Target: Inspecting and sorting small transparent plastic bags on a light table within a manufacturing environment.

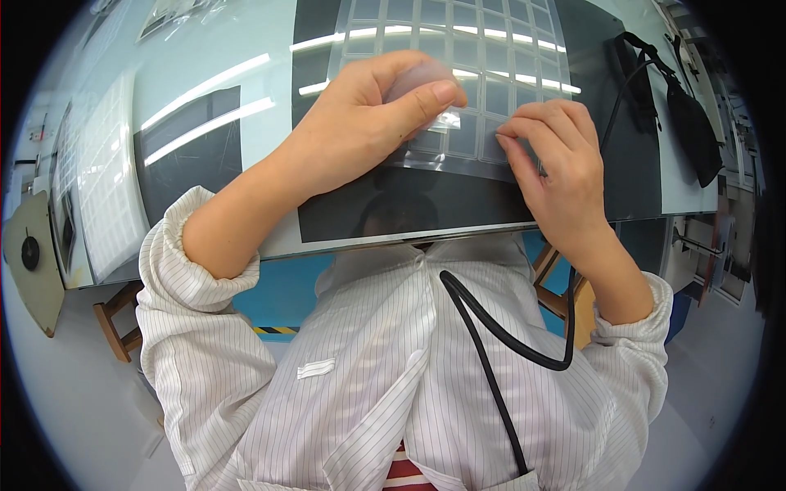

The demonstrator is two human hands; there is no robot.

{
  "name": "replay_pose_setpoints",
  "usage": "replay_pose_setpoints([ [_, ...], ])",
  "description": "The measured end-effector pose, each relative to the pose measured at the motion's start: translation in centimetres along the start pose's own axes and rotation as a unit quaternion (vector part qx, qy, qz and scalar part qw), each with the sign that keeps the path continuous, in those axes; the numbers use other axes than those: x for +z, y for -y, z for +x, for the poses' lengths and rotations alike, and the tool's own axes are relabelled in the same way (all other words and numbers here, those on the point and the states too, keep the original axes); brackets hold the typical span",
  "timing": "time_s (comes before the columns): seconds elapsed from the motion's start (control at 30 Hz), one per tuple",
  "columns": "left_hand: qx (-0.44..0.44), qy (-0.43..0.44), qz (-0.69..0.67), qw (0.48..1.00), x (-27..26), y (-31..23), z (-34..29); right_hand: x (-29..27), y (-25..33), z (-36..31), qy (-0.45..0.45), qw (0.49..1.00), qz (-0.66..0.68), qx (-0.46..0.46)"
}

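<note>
Nearest is the person's pale striped coat (352,409), with a black cable (483,323) looping down across its front. Beyond it, the table (270,123) carries a dark mat (344,209), and on that mat lies a clear plastic tray (454,143), divided into rows of small, squarish compartments. Bright streaks of light cross the see-through cells, and I cannot tell whether anything sits in them. The right hand (561,159) is over the tray's near right part, thumb and forefinger tips drawn close together, the other fingers curled; whether they pinch something thin is unclear. The left hand (372,114), above the tray's left side, has its thumb and fingers curled around a translucent, rounded piece (417,79), gripping it; much of this piece is hidden by the hand. Off to the left, a dark sheet (196,180) lies on the table, and farther left is a whitish stack of trays (115,180) with similar gridded cells, their contents too blurred to tell. Out to the right, a black pouch (694,131) with a strap lies by the table's far right side, its inside hidden.
</note>
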State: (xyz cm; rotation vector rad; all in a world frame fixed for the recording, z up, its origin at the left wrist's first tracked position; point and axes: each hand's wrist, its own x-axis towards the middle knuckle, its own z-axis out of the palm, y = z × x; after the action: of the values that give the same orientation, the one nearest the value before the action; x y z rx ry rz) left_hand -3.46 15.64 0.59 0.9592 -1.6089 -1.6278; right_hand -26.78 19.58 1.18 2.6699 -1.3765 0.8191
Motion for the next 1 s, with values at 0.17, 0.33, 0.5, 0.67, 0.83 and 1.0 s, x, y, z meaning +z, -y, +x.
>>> replay_pose_setpoints([
  [0.17, 0.008, 0.003, 0.018, 1.000, 0.0, 0.1, 0.1, 0.2, 0.0, 0.2, -0.020, 1.000, -0.011, 0.004],
  [0.33, 0.008, 0.006, 0.027, 1.000, -0.2, -0.1, 0.1, -0.1, 0.1, 0.2, 0.013, 1.000, 0.017, -0.006],
  [0.5, -0.019, 0.014, 0.022, 0.999, -0.2, -0.4, -0.1, 0.2, 0.1, 0.3, -0.021, 0.999, -0.024, -0.002],
  [0.67, -0.018, 0.001, 0.005, 1.000, 0.2, -0.4, -0.2, -1.1, 0.5, 1.0, 0.028, 0.999, -0.013, -0.019],
  [0.83, 0.042, 0.050, 0.008, 0.998, 0.8, -0.6, -0.7, -2.5, 2.0, 2.5, 0.007, 0.974, 0.224, 0.032],
  [1.0, 0.008, 0.048, 0.029, 0.998, 0.3, -0.6, -0.4, -2.3, 0.4, 1.4, 0.007, 0.989, 0.132, 0.060],
])
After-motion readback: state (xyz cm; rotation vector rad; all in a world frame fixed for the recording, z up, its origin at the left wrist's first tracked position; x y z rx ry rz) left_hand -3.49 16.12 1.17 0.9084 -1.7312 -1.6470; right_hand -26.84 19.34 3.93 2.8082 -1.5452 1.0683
